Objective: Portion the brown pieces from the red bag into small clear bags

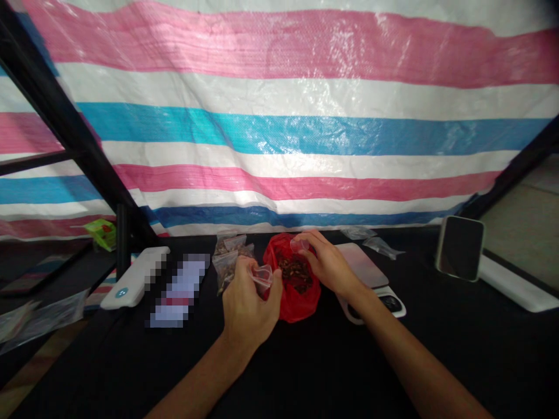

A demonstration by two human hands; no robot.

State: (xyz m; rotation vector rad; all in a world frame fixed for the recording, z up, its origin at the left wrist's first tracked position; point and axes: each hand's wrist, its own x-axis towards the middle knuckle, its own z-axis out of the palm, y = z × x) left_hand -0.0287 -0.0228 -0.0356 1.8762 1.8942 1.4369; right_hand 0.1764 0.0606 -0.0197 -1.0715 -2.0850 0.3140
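Note:
An open red plastic bag (301,302) with dark brown dried pieces inside sits on the black table (340,372). My left hand (248,305) holds a small clear plastic pouch (263,276) just left of the bag's mouth. My right hand (325,265) rests on the bag's right rim and pinches a small clear item (300,245) above the opening. Several filled clear pouches (229,256) lie just behind and left of my left hand.
A white digital scale (371,278) lies right of the red bag. A white device (133,276) and a blurred pack (179,291) lie at the left. A dark phone-like screen (460,247) stands at right. A striped tarp (279,116) hangs behind. Empty clear pouches (375,241) lie near it.

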